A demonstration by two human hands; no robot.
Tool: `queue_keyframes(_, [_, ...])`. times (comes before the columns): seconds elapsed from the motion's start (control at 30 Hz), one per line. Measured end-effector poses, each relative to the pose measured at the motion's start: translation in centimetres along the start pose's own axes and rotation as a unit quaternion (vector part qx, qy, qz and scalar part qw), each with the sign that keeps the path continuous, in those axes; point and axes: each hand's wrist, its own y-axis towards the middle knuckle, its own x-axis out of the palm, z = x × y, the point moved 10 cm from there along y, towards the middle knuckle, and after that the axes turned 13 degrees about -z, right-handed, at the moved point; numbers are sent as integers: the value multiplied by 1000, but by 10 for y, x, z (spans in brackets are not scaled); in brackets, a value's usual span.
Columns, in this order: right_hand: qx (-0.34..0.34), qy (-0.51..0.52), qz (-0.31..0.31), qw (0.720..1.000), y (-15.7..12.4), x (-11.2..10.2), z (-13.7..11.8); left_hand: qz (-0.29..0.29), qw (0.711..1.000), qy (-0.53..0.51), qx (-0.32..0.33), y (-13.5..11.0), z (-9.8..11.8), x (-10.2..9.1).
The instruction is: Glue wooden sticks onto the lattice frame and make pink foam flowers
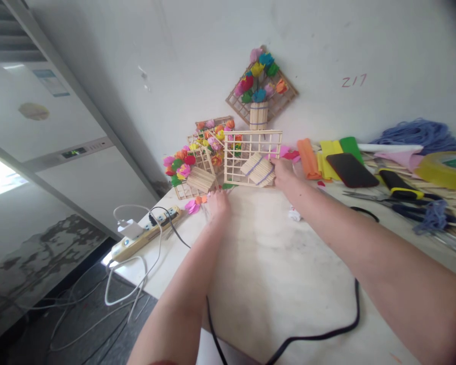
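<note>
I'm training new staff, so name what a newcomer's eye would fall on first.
Probably the diamond-shaped flower lattice, bright against the wall. Next, below it, the stick frame with a flowerless stick bundle, the right hand at its right edge. At far right, the blue string stands out.

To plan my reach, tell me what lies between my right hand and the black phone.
The head view shows orange paper, yellow paper and a red scrap between the right hand and the phone.
</note>
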Motion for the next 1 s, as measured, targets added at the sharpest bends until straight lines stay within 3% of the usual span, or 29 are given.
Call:
queue_keyframes(0.1, [3,14,2,1000,1,-1,2,-43,989,140,-6,0,6,2])
queue_keyframes(0.2, [2,30,4,1000,2,-1,4,-95,940,327,-9,-5,11,6])
queue_keyframes(0.3, [-7,22,10,1000,2,-3,3,-115,911,396,-2,-12,15,3])
queue_keyframes(0.53, [-12,25,10,1000,3,0,6,-140,879,454,-28,-9,20,6])
queue_keyframes(0.8, [-16,54,9,998,18,-6,9,-184,886,425,-30,-10,20,20])
queue_keyframes(1.0, [-15,46,3,999,25,-9,15,-199,890,406,-63,-20,24,19])
